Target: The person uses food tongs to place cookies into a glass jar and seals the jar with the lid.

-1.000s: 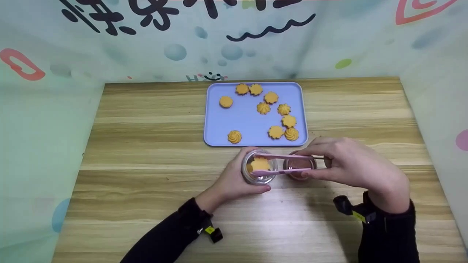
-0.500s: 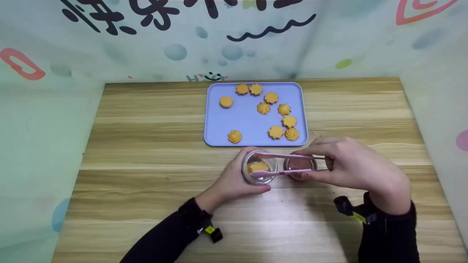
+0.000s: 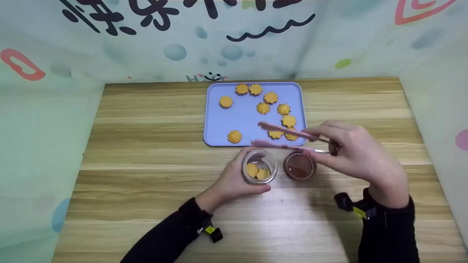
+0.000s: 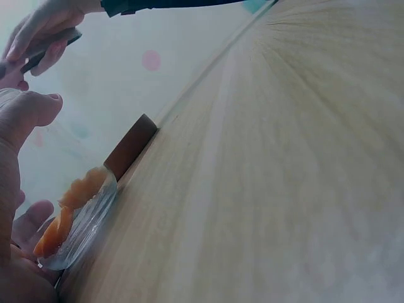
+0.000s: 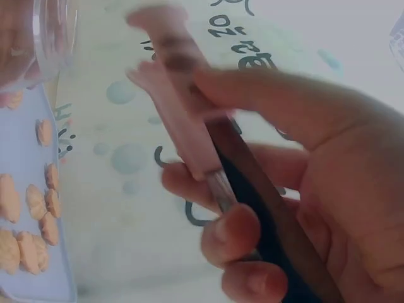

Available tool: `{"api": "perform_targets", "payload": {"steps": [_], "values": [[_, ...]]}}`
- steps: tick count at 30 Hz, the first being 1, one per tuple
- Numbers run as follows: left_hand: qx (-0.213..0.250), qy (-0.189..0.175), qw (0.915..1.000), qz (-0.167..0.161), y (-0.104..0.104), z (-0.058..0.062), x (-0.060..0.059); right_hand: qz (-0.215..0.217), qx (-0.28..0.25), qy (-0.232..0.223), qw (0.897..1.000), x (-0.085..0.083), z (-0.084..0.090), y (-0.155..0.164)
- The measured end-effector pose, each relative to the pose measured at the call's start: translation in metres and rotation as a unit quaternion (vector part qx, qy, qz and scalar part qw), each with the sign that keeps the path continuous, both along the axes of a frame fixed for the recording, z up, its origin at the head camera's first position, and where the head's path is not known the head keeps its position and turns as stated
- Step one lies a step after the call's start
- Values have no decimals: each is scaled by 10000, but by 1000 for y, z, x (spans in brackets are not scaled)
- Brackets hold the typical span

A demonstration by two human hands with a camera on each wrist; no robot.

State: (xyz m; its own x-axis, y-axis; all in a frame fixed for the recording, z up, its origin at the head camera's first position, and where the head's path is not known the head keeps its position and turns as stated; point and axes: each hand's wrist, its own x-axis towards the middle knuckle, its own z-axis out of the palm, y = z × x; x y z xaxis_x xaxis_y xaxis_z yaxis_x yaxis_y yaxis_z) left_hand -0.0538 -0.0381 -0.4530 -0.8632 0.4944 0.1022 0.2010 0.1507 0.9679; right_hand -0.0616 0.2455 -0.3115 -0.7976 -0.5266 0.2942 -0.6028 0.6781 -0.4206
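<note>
While my left hand [image 3: 234, 179] curls round the jar [image 3: 259, 171] on the table [image 3: 146, 153], the head view gives me the whole layout; the left wrist view adds the jar's side, with cookies [image 4: 69, 211] lying against the glass near its base and the brown lid [image 4: 129, 146] just beyond it. From above I count two or three cookies in the jar, and the lid [image 3: 299, 166] sits just right of it, apart from my fingers. Behind both lies the blue tray [image 3: 219, 126] with nine more cookies scattered over it.

My left thumb [image 4: 28, 113] and fingers wrap the glass, forearm angled in from the lower left. Further right, my right hand [image 3: 353, 155] grips the pink tongs [image 3: 283, 137], fingers clenched on the handle end. The right wrist view shows that grasp close up, blurred. The tips stand apart and empty, over the tray's near edge.

A second ago the tongs sat across the jar mouth with a cookie between them; that cookie now rests inside, and the tongs have lifted back toward the tray.
</note>
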Motion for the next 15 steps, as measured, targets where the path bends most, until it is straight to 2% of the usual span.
{"api": "perform_targets", "payload": {"steps": [5, 10, 12, 15], "values": [[-134, 205, 9997, 74, 1, -18, -4, -946, -310, 77, 9950, -21, -19, 11], [-113, 263, 9996, 66, 2, -22, -6, -2069, -191, -89, 9781, -44, -46, 24], [-97, 272, 9996, 65, 2, -23, -6, -2341, -81, -203, 9720, -50, -55, 27], [-101, 263, 9996, 79, 2, -22, -5, -2493, 91, -400, 9676, -55, -64, 28]]}}
